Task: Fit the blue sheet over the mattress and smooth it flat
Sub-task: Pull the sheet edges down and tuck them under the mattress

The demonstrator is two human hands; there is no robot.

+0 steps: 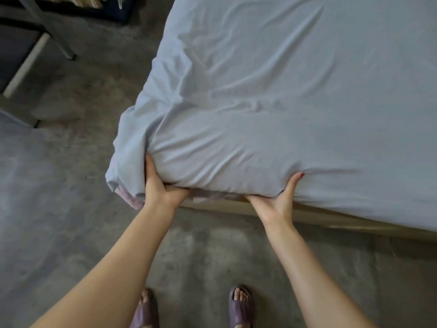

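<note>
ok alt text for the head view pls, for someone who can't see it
Both hands grip the near corner of a mattress, left hand and right hand, fingers tucked under its lower edge, where a wrinkled blue sheet hangs loose at the corner. Sandalled feet stand on a grey concrete floor.

1. Concrete floor [78, 162] left of the bed corner: open, free passage for a hand.
2. Loose fold of the blue sheet [127, 147] hangs over the corner and blocks it from the left.
3. Underside of the mattress edge: occupied by the left hand [160, 185] and right hand [276, 204], fingers tucked beneath.
4. Wooden bed frame [331, 218] closes the gap below the sheet.
5. Metal furniture legs [59, 39] stand at far left, well apart.
6. Sheet top: unobstructed.
</note>
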